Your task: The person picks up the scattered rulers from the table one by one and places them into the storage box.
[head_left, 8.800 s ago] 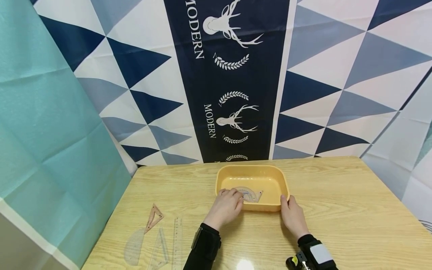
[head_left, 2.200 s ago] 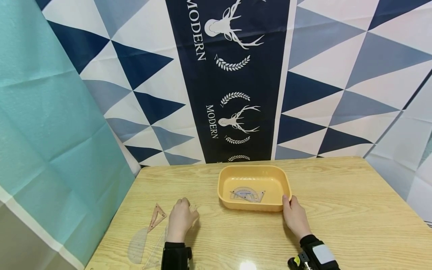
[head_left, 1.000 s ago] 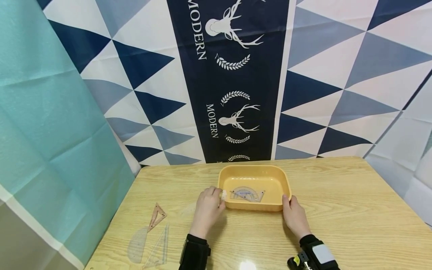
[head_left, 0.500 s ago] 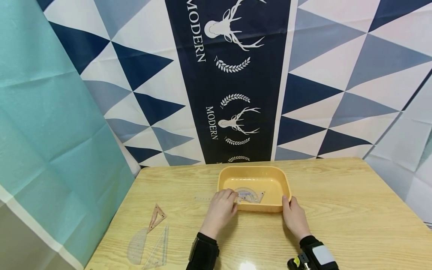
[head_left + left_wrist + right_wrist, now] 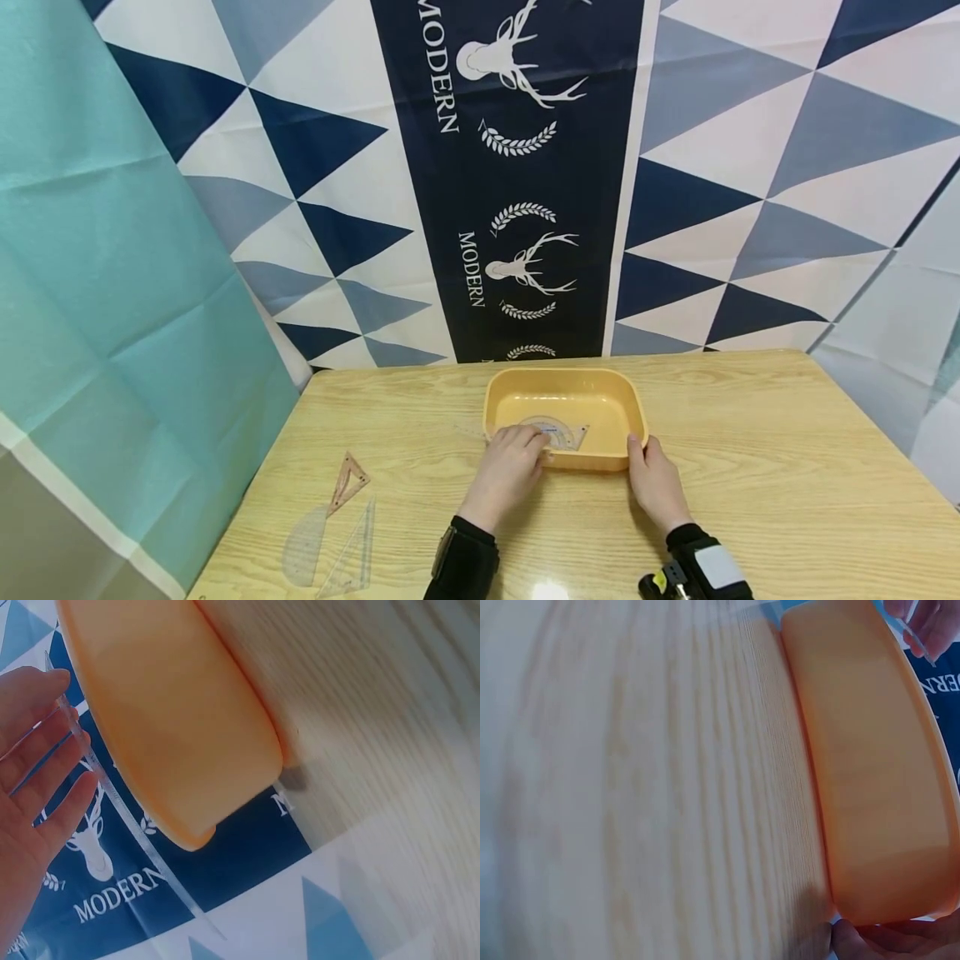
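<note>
I have the left hand (image 5: 508, 473) grasping the clear ruler (image 5: 136, 827) in its fingertips, over the near-left part of the yellow tray (image 5: 592, 461), so this hand is the nearer one and the ruler lies right at it. I read the ruler's long axis as running side to side, roughly along the tray's own length, its free end jutting past the tray's left end. My right hand (image 5: 657, 485) grips the tray's near right corner, well apart from the ruler.

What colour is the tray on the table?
The tray is yellow; it shows best in the head view.
</note>
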Available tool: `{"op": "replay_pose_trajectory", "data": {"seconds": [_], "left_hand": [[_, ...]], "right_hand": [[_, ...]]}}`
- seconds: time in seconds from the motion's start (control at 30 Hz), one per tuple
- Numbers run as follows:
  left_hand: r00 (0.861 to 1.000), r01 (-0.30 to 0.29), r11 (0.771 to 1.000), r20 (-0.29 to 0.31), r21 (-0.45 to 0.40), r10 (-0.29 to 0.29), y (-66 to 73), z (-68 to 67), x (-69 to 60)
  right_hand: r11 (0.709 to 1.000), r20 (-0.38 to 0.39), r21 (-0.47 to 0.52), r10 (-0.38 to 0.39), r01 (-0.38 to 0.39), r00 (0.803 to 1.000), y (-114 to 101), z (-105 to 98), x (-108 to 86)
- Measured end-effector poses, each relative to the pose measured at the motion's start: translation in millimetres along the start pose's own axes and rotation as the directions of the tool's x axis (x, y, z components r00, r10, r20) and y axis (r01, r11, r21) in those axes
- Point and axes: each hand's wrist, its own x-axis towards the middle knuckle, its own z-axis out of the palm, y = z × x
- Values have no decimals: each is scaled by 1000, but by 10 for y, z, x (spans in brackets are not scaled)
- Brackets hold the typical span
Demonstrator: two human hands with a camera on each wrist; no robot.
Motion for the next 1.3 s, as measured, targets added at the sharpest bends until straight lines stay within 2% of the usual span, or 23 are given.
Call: {"op": "replay_pose_trajectory", "data": {"seconds": [0.27, 0.7, 0.93, 1.3], "left_hand": [[1000, -13, 999, 25, -44, 14, 110, 0, 73], [996, -86, 996, -30, -6, 86, 297, 59, 170], [997, -77, 997, 13, -27, 77, 316, 87, 207], [998, -12, 996, 56, -83, 17, 312, 151, 276]], "right_hand": [[1000, 2, -12, -10, 10, 1000, -9, -26, 20], [1000, 8, -15, -8, 8, 1000, -25, -59, 47], [1000, 9, -17, -14, 15, 1000, -26, -70, 69], [1000, 19, -11, -15, 15, 1000, -2, -50, 94]]}}
